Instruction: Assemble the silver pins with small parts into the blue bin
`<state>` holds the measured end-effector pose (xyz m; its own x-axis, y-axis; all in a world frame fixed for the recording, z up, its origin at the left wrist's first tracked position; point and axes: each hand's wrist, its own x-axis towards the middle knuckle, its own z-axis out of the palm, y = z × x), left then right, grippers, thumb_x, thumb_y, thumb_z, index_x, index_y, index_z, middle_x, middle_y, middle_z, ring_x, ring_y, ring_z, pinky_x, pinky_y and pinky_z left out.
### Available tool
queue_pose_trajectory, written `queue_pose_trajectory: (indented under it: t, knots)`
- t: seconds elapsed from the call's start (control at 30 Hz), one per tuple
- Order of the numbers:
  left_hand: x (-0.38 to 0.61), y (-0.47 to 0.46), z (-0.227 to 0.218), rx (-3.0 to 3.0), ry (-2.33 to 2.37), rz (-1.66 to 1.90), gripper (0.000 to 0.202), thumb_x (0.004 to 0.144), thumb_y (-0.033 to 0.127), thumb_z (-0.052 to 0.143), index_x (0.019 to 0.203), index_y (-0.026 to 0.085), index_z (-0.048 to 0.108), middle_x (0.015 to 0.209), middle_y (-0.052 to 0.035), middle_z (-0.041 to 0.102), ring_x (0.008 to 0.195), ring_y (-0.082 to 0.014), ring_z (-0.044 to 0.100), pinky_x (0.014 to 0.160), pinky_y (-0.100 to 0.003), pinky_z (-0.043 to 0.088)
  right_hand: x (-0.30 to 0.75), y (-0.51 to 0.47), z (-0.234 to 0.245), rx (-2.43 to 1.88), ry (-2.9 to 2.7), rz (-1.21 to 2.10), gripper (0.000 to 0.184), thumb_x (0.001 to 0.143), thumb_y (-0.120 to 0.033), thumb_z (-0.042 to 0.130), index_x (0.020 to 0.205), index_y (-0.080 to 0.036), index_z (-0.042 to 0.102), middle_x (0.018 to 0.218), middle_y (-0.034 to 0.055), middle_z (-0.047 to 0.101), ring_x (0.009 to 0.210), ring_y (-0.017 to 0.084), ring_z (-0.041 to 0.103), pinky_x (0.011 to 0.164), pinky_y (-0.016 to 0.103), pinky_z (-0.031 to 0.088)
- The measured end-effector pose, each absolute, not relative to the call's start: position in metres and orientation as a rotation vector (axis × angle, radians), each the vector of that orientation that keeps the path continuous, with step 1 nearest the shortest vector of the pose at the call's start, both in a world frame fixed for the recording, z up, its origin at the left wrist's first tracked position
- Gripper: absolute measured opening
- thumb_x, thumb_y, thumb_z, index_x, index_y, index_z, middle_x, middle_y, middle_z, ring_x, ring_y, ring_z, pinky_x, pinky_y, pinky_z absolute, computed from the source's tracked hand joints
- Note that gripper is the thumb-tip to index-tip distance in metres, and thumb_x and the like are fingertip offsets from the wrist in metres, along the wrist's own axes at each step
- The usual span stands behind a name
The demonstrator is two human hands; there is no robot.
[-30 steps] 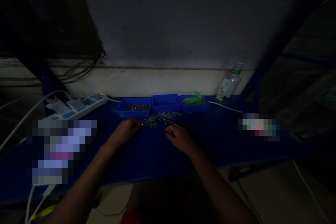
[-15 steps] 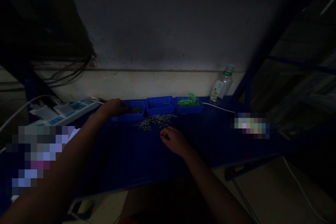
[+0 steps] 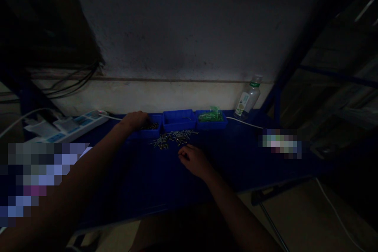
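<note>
Pins lie scattered on the blue tabletop just before the trays along the wall, their long axes pointing every way. Left hand reaches into the left tray, but it is too dark to tell its fingers' grip. Right hand sits beside the pile, fingers curled, on what I cannot tell. Open tabletop lies to its right.

Bare left hand, bare right hand; both forearms uncovered right up to frame edge; room dim, finer detail of fingers lost in shadow
</note>
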<state>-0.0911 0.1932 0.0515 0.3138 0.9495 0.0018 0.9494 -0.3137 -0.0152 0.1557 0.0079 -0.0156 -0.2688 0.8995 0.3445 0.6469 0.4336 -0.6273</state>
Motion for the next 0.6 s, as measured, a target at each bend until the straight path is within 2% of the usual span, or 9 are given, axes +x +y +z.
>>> queue_pose_trajectory:
  t: [0.13,0.27,0.43,0.6]
  knots:
    - [-0.085,0.193,0.052,-2.456,-1.802,0.203,0.029,0.064,0.036,0.056,0.080,0.015,0.066,0.087,-0.0183,0.064,0.082,-0.0313,0.059,0.071,-0.038,0.042,0.156,0.008,-0.016,-1.298,-2.012,0.483,0.009,0.077,-0.018,0.052,0.083,-0.022,0.057,0.081,-0.0003,0.056,0.075,0.011,0.052,0.066,0.022,0.039]
    - [-0.094,0.195,0.062,-2.485,-1.804,0.147,0.028,0.066,0.035,0.053,0.083,0.018,0.066,0.086,-0.0144,0.065,0.079,-0.0274,0.060,0.070,-0.034,0.042,0.156,0.008,-0.016,-1.299,-2.020,0.473,0.008,0.077,-0.018,0.052,0.083,-0.022,0.057,0.082,-0.0004,0.056,0.076,0.011,0.052,0.068,0.021,0.038]
    - [-0.126,0.185,0.090,-2.484,-1.796,-0.191,0.033,0.071,0.040,0.046,0.090,0.020,0.063,0.092,-0.0068,0.065,0.079,-0.0202,0.059,0.071,-0.026,0.041,0.155,0.008,-0.017,-1.306,-2.030,0.450,0.008,0.078,-0.018,0.051,0.083,-0.020,0.056,0.082,-0.0005,0.055,0.076,0.010,0.051,0.068,0.021,0.038]
    - [-0.109,0.155,0.108,-2.509,-1.805,-0.580,0.033,0.074,0.040,0.045,0.091,0.017,0.062,0.088,-0.0044,0.066,0.071,-0.0153,0.059,0.068,-0.023,0.041,0.155,0.008,-0.016,-1.311,-2.044,0.454,0.008,0.077,-0.018,0.052,0.083,-0.020,0.057,0.082,-0.0001,0.055,0.076,0.010,0.051,0.068,0.021,0.038]
